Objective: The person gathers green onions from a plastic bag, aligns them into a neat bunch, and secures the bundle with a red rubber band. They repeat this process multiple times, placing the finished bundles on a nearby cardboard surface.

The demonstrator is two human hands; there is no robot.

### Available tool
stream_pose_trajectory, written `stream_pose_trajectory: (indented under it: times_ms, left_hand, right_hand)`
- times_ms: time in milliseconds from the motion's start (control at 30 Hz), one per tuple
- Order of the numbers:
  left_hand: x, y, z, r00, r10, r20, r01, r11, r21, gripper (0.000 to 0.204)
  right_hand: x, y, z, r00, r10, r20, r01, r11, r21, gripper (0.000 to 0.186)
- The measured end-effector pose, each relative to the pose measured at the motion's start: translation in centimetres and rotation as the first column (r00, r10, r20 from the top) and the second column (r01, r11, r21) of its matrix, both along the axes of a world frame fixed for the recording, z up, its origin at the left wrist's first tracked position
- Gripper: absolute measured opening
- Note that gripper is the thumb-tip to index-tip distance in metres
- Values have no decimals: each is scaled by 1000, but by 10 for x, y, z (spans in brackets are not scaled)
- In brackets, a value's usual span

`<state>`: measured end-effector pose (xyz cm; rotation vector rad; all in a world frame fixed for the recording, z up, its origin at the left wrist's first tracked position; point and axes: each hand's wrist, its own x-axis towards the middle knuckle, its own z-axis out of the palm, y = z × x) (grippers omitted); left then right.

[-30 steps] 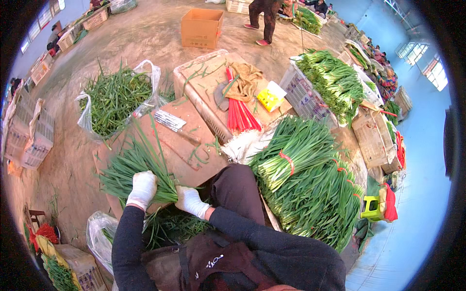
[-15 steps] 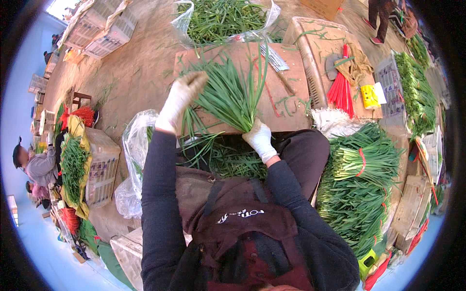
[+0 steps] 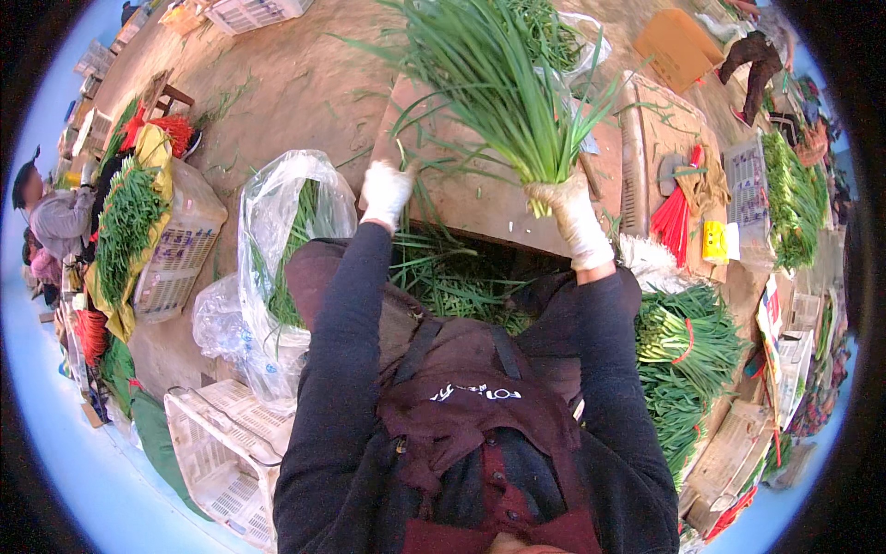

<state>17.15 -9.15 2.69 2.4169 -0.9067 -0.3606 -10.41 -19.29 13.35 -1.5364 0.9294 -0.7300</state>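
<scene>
My right hand (image 3: 572, 208), in a soiled white glove, is closed round the pale base of a bunch of garlic chives (image 3: 503, 102). The bunch is raised over the board, its long green leaves fanning up and to the left. My left hand (image 3: 386, 192), also gloved, is near the left edge of the board (image 3: 461, 185), its fingers curled in. A thin loose leaf (image 3: 401, 150) shows at its fingertips; how it is gripped is partly hidden. Below the board's near edge, loose leaves (image 3: 452, 282) lie heaped between my knees.
Tied chive bunches (image 3: 688, 337) are stacked at my right. Red ties (image 3: 674, 222) and a yellow packet (image 3: 714, 242) lie on the crate beyond. A clear plastic bag (image 3: 268, 212) with leaves and a white crate (image 3: 221, 443) stand left. A person (image 3: 60, 208) sits far left.
The chive bunch has risen and moved right in my right hand. My left hand has come down from beside the leaf tips. The whole view has shifted.
</scene>
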Motion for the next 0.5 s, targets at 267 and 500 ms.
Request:
stream_pose_trajectory:
  times_ms: [267,500]
  left_hand:
    - [12,-19,-45,993,-47,105,38,995,87,24]
    - [35,-34,31,965,-132,226,236,814,-532,9]
  right_hand:
    - [6,-35,61,969,1,249,-76,953,294,33]
    - [36,-64,100,947,210,243,-190,976,-104,26]
